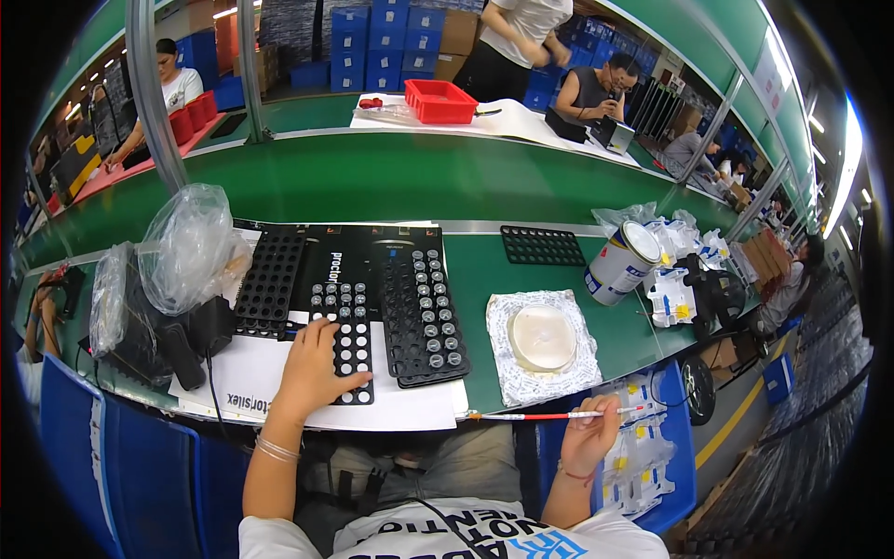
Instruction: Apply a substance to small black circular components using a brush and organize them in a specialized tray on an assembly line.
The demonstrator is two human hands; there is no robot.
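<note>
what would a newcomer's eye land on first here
Probably the bright red basket on the white sheet, beyond the broad green panel. Nearer, the thin red-and-white stick in the right hand stands out against the dark gap below the table edge. Left of centre, the left hand rests on a black perforated tray, beside a larger black tray partly filled with clear round pieces.

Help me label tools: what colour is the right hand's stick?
Mainly red and white: the stick shows best in head view.
</note>
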